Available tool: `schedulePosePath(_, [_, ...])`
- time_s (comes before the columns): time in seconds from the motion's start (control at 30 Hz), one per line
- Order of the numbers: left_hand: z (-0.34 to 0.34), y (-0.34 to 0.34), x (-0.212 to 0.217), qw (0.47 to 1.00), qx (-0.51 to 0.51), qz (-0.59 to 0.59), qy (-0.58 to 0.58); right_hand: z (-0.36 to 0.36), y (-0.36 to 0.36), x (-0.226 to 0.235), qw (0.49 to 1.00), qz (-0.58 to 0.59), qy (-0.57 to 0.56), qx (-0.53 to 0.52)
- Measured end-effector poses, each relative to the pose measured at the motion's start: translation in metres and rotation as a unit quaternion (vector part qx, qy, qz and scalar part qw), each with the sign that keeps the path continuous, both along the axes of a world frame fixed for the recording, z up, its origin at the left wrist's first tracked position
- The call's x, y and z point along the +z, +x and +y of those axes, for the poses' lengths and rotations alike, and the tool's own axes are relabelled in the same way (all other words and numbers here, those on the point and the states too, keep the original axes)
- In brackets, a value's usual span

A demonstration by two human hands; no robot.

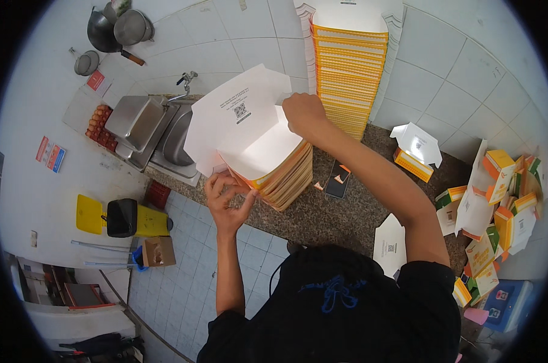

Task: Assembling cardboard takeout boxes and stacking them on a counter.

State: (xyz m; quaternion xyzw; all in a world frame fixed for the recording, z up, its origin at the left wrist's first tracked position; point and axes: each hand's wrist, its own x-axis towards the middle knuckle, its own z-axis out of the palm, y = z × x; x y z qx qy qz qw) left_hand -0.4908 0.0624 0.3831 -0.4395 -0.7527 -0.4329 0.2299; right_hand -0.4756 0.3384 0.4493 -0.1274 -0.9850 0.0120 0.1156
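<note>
A white paper food carton (259, 154) with a yellow-orange outside sits at the top of a nested stack of cartons (292, 184) on the counter. Its large lid flap (216, 121), printed with a code square, stands raised toward the far left. My right hand (304, 115) is closed at the carton's far right corner, its fingertips partly hidden behind the edge. At the near left corner, my left hand (227, 196) has its fingers bent but apart, the thumb close to the yellow rim. No firm grip shows there.
A tall stack of flat-sided cartons (349, 72) leans against the tiled wall. A phone (337, 181) lies on the speckled counter (346, 221). Folded cartons (495, 224) pile up at the right. On the left are a metal sink (177, 140), egg trays (99, 127) and a yellow bin (151, 221).
</note>
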Motion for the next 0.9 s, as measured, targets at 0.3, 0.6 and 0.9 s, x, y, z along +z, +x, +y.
schedulePosePath(0.3, [-0.003, -0.01, -0.002, 0.997, 0.006, -0.066, -0.03, -0.1, 0.061, 0.007, 0.941, -0.105, -0.231, 0.222])
schedulePosePath(0.6, [0.01, -0.02, -0.033, 0.987, 0.027, -0.154, 0.029, -0.13, 0.011, -0.044, 0.955, 0.054, -0.207, 0.203])
schedulePosePath(0.9, [0.01, 0.006, -0.04, 0.983, 0.021, -0.126, 0.133, -0.037, -0.004, 0.011, 0.98, 0.148, -0.123, -0.056])
